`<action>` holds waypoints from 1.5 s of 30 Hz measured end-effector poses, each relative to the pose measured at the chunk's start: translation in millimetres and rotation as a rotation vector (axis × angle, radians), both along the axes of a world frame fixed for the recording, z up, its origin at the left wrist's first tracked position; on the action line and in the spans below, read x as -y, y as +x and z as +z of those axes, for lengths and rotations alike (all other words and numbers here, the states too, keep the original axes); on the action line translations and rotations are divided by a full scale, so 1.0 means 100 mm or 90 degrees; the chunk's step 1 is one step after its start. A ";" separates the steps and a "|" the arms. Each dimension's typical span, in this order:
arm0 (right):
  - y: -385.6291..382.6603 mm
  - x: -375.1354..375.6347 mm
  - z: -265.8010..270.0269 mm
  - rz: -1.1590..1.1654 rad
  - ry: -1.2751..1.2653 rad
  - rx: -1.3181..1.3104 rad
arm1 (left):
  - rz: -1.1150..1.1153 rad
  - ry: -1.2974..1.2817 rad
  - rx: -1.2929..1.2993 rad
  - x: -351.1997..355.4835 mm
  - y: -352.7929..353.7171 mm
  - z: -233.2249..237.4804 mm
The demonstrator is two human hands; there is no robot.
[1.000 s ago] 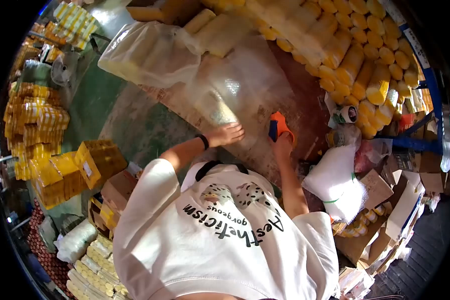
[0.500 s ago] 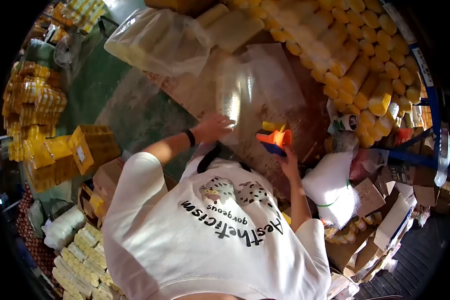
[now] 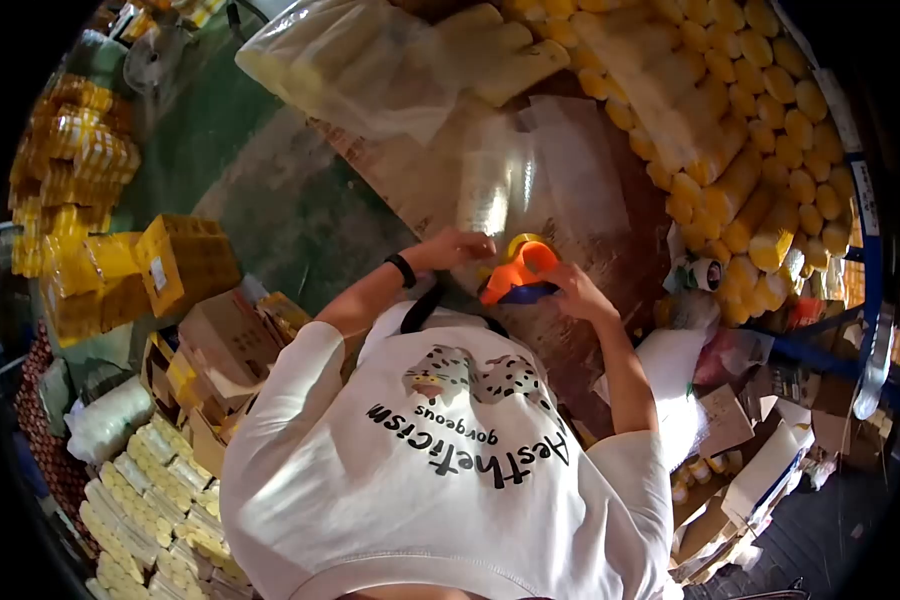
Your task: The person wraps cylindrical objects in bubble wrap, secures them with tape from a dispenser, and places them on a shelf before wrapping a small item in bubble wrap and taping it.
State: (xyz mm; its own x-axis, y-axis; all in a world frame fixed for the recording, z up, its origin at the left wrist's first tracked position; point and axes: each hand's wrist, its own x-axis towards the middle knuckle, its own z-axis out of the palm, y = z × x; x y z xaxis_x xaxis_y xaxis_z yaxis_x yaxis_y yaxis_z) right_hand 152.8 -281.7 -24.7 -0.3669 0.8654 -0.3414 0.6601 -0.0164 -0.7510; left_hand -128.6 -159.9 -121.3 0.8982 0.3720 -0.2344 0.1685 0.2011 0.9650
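Note:
An orange and blue tape dispenser (image 3: 515, 275), with a yellow ring of tape showing behind it, is just above the brown table surface (image 3: 420, 195). My right hand (image 3: 582, 293) grips it from the right side. My left hand (image 3: 462, 248), a black band on its wrist, hovers just left of the dispenser with curled fingers; whatever is between them is too small to make out. Beyond my hands lies a shiny, clear plastic-wrapped bundle (image 3: 485, 190), with a flat translucent sheet (image 3: 575, 165) to its right.
Yellow-ended rolls (image 3: 770, 140) are stacked at the upper right beside a blue rack post (image 3: 875, 270). A large clear plastic bag (image 3: 340, 70) lies at the far side. Yellow-taped boxes (image 3: 185, 265) and an open carton (image 3: 225, 340) stand left; more cartons (image 3: 760, 480) sit lower right.
The tape dispenser has come left and turned so its orange ring faces up more. My left hand has moved right, closer to it, and its fingers have curled.

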 end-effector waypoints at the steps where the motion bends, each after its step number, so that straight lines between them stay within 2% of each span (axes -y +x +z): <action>1: -0.02 -0.07 0.04 0.000 -0.017 0.001 | -0.015 0.003 0.033 -0.01 -0.03 0.01; 5: -0.06 -0.33 0.18 0.019 -0.040 0.018 | -0.008 -0.037 -0.003 -0.03 -0.09 0.04; 7: 0.01 -0.39 0.07 0.036 -0.031 0.062 | 0.019 -0.082 -0.004 -0.03 -0.09 0.00; 10: 0.07 -0.52 -0.01 0.059 -0.052 0.012 | 0.070 -0.146 0.003 -0.01 -0.06 -0.11; 16: 0.02 -0.73 0.06 0.130 -0.072 0.070 | 0.204 -0.079 0.109 0.13 0.03 -0.30; 19: -0.08 -0.73 0.17 -0.001 -0.109 0.036 | 0.268 -0.081 0.064 0.19 0.04 -0.22; 22: -0.04 -0.77 0.09 0.017 -0.150 0.121 | 0.337 -0.014 -0.026 0.27 0.09 -0.08; 25: -0.06 -0.81 0.08 -0.001 -0.156 0.137 | 0.396 0.138 -0.031 0.31 0.17 -0.20; 28: -0.04 -0.82 -0.03 -0.030 -0.183 0.194 | 0.399 0.123 -0.022 0.34 0.18 -0.19; 31: -0.05 -0.76 -0.08 -0.064 -0.132 0.176 | 0.406 0.130 -0.032 0.34 0.19 -0.12; 34: -0.07 -0.76 -0.08 -0.088 -0.137 0.211 | 0.435 0.201 -0.077 0.36 0.27 -0.11; 37: -0.03 -0.71 -0.20 -0.078 -0.061 0.194 | 0.519 0.314 -0.047 0.41 0.34 -0.17; 40: -0.01 -0.67 -0.25 -0.088 -0.026 0.213 | 0.453 0.245 -0.060 0.43 0.34 -0.21; 45: 0.02 -0.59 -0.36 -0.117 0.005 0.203 | 0.452 0.411 -0.222 0.39 0.31 -0.03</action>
State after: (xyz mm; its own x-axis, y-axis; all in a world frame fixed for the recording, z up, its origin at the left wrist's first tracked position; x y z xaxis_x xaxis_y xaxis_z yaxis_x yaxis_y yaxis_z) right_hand 154.8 -222.6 -60.4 -0.0814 0.9100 -0.4066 0.8473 -0.1517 -0.5091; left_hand -97.7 -198.5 -124.5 0.3413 0.9399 -0.0074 0.5057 -0.1770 0.8444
